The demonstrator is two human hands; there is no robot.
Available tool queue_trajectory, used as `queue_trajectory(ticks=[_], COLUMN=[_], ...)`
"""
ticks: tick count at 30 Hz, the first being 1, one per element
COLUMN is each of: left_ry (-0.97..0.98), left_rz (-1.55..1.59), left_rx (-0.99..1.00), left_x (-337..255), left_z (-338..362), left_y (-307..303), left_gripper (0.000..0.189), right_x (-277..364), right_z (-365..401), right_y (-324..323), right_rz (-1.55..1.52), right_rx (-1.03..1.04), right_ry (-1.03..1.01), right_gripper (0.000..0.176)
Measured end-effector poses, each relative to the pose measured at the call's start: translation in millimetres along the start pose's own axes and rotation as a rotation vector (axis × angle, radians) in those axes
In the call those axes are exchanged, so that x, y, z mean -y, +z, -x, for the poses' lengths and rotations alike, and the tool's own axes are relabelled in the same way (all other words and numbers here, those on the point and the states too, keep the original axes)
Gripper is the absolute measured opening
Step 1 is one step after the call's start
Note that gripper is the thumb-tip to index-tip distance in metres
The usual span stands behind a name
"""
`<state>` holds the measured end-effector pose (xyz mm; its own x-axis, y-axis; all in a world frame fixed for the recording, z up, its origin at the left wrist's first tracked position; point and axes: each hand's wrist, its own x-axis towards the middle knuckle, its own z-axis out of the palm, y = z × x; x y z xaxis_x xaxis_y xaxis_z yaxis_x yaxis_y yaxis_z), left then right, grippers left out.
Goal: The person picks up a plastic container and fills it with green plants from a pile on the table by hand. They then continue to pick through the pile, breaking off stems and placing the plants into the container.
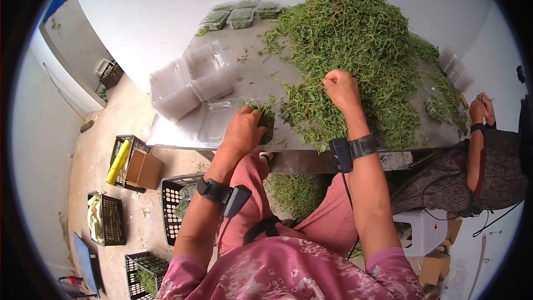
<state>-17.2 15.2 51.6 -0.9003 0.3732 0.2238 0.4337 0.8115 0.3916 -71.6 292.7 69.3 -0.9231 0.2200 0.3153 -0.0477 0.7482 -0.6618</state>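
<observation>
A tall heap of leafy green stems (355,33) covers much of the metal table (261,72). My left hand (243,129) reaches over an open clear plastic box at the table's front edge. Its fingers are bent down onto a bunch of leafy greens (266,115) in that box, and the hand hides part of both. Over the near side of the heap is my right hand (342,90), its fingers curled in against the thumb. Whatever lies between those fingertips is too small to make out.
Nested clear boxes (208,69) stand on the left of the table. Filled boxes (241,18) sit at the back. A co-worker's hands (482,105) are at the right. Black crates (114,219) stand on the floor, and a white stool (419,228) is at lower right.
</observation>
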Motion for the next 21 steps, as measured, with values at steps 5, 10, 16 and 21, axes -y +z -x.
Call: queue_trajectory(ticks=[5,10,16,21], left_ry=[0.048,0.076,0.079,0.062], left_rz=[-0.074,-0.079,-0.026,-0.001], left_rx=[0.047,0.011,-0.050,-0.029], left_x=[4,1,3,-1], left_z=[-3,-1,1,3], left_y=[4,4,6,-2], left_gripper=[0.024,0.023,0.025,0.027], right_x=[4,3,-6,-8], right_z=[8,14,12,12], right_y=[11,16,18,13], right_rz=[0.162,0.307,0.431,0.311], right_rx=[0.198,0.208,0.193,0.039], right_ry=[0.016,-0.002,-0.002,-0.058], right_gripper=[0.041,0.039,0.021,0.016])
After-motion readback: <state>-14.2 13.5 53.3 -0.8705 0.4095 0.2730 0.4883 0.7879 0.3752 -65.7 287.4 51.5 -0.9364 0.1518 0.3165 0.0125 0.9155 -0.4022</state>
